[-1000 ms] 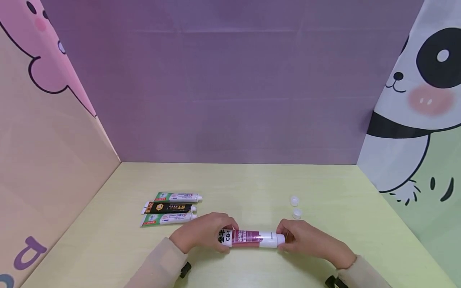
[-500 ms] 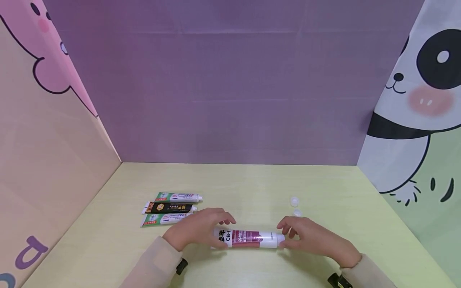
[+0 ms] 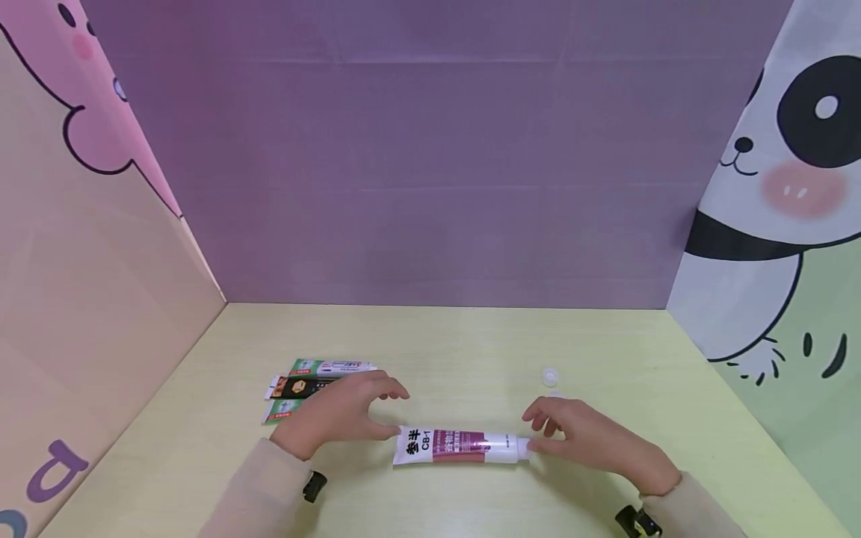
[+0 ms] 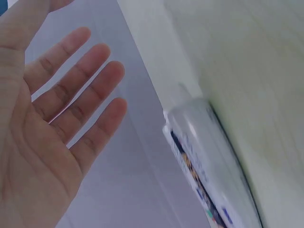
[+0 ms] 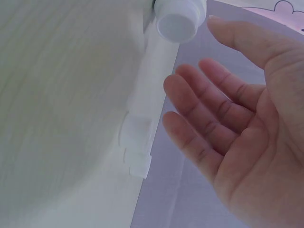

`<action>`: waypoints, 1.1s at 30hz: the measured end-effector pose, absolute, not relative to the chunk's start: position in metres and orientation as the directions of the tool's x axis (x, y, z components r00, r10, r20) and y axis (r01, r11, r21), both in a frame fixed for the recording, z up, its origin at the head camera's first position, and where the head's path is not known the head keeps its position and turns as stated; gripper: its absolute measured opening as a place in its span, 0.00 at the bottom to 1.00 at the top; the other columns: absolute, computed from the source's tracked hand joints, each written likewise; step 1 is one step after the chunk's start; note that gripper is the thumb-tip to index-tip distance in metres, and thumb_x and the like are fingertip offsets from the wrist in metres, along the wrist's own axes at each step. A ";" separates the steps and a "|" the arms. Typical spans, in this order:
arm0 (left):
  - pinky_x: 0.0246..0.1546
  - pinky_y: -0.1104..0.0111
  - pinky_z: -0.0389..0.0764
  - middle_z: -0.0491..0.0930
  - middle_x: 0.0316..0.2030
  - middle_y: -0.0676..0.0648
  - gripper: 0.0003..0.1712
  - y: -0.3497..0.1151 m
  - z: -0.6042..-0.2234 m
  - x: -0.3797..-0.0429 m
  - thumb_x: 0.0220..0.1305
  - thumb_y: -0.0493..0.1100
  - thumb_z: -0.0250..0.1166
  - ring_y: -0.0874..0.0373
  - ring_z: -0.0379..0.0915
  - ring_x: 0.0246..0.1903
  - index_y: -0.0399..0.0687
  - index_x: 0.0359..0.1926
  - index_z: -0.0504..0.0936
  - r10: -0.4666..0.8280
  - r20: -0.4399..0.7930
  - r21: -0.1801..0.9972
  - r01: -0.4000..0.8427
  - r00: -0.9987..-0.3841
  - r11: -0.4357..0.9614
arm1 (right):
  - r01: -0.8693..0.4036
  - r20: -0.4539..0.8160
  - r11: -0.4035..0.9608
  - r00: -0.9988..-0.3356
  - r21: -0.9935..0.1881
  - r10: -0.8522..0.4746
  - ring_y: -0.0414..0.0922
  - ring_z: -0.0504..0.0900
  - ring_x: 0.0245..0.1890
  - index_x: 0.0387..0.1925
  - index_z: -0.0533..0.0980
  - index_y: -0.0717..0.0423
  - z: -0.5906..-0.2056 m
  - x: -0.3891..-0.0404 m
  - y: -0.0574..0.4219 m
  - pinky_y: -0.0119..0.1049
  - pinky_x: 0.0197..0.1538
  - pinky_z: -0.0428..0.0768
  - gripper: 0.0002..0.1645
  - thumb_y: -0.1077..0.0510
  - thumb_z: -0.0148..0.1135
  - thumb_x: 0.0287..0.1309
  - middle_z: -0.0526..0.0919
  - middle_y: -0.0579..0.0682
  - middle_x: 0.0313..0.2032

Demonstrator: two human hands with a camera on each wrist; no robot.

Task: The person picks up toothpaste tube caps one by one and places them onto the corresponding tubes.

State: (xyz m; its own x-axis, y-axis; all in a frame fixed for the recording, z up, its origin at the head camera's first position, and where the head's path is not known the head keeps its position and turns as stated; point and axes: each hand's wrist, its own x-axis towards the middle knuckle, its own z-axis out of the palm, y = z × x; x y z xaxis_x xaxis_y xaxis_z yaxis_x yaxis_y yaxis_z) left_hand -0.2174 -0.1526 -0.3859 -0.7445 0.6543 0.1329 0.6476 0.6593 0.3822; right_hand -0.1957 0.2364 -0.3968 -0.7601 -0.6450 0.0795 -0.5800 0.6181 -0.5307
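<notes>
Tabletop point(image 3: 464, 347): tube point(image 3: 459, 447) crosswise, cap point(image 3: 522, 448) rightward.

The head view looks forward and down from the near side of the tabletop point(image 3: 457, 351), far enough back to take in the left grip point(image 3: 336, 415), the right grip point(image 3: 588, 439) and the purple wall point(image 3: 430, 164). The left wrist view, close to its palm and rolled steeply, faces the row of tubes point(image 4: 209, 147), which the head view shares. The right wrist view, also close and rolled, looks past its palm towards that wall, sharing the white tube cap point(image 5: 178, 23) with the head view.
</notes>
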 end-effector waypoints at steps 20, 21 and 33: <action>0.40 0.65 0.77 0.81 0.39 0.56 0.13 -0.204 -0.387 -0.218 0.55 0.43 0.74 0.60 0.74 0.38 0.51 0.43 0.85 0.576 0.246 0.269 0.626 -0.779 0.732 | -0.564 0.122 0.642 -0.793 -0.519 -0.597 0.36 0.80 0.38 0.49 0.77 0.56 -0.392 -0.205 0.255 0.40 0.41 0.80 0.18 0.51 0.68 0.63 0.82 0.45 0.42; 0.40 0.65 0.77 0.81 0.39 0.57 0.13 -0.207 -0.388 -0.218 0.54 0.43 0.75 0.61 0.74 0.38 0.52 0.42 0.86 0.570 0.249 0.260 0.621 -0.783 0.740 | -0.564 0.128 0.641 -0.794 -0.520 -0.595 0.36 0.80 0.38 0.49 0.77 0.56 -0.392 -0.206 0.257 0.40 0.41 0.81 0.17 0.52 0.68 0.63 0.82 0.45 0.42; 0.38 0.61 0.79 0.82 0.41 0.54 0.14 -0.224 -0.395 -0.221 0.51 0.39 0.75 0.61 0.75 0.38 0.49 0.41 0.86 0.521 0.186 0.229 0.552 -0.833 0.802 | -0.524 0.145 0.651 -0.827 -0.549 -0.544 0.38 0.80 0.39 0.49 0.77 0.56 -0.395 -0.211 0.269 0.39 0.42 0.80 0.17 0.52 0.68 0.63 0.82 0.47 0.43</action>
